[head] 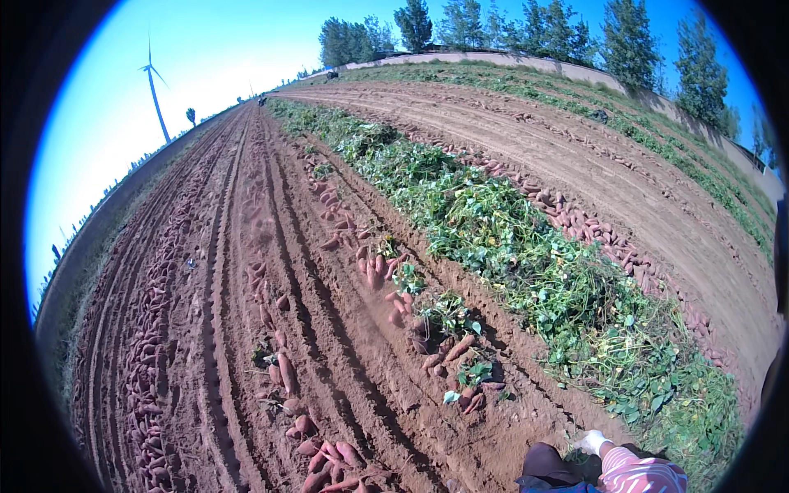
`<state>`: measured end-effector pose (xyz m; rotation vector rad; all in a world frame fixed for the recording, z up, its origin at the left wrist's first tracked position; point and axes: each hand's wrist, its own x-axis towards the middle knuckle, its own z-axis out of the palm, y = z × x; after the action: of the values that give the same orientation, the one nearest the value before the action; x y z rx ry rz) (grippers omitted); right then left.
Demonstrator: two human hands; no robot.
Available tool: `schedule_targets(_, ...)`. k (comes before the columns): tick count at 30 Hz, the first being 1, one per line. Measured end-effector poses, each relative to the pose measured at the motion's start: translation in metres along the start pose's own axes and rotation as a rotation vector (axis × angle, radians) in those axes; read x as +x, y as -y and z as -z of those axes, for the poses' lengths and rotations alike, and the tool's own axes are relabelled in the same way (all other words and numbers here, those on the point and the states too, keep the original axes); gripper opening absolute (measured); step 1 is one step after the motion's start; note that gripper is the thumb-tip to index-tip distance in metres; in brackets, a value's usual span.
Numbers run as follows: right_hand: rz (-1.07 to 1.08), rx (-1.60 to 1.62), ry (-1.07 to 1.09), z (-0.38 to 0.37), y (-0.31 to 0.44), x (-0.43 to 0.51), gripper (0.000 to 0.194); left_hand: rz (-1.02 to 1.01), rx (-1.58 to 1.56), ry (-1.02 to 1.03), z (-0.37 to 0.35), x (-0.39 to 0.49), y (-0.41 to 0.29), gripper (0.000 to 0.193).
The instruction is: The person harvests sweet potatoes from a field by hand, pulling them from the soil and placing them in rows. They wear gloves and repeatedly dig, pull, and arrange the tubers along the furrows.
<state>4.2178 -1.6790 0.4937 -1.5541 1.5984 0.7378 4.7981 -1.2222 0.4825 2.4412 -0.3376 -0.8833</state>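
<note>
My right hand [592, 442], in a white glove below a pink-and-white striped sleeve, is low at the right. It reaches down to the soil beside a dark-clad knee [545, 463]. Thin stems lie by its fingers; whether it grips them cannot be told. My left hand is out of view. Up and to the left of the glove, sweet potatoes [473, 399] lie on the soil with a few green leaves [476, 371]. A larger heap of sweet potatoes [336, 465] is at the bottom centre.
A thick band of cut sweet potato vines [555, 283] runs along the right, with a row of sweet potatoes [592, 229] beyond it. Another row [148, 363] lies on the left. Furrows [320, 277] run into the distance, towards a wind turbine [154, 92], trees and a wall [468, 57].
</note>
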Motion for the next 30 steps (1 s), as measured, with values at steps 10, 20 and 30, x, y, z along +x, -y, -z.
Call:
schedule_targets(10,-0.035,-0.024,0.020,0.027,-0.003,0.014,0.039,0.060,-0.203,-0.036,-0.009,-0.012,-0.021,0.040)
schedule_targets(20,0.042,0.276,0.054,0.085,0.110,0.138,0.037,0.152,-0.345,-0.089,-0.050,0.058,-0.129,0.041)
schedule_targets(30,0.442,0.222,-0.024,0.202,0.279,0.280,0.072,0.300,-0.558,-0.193,-0.132,0.097,-0.230,0.043)
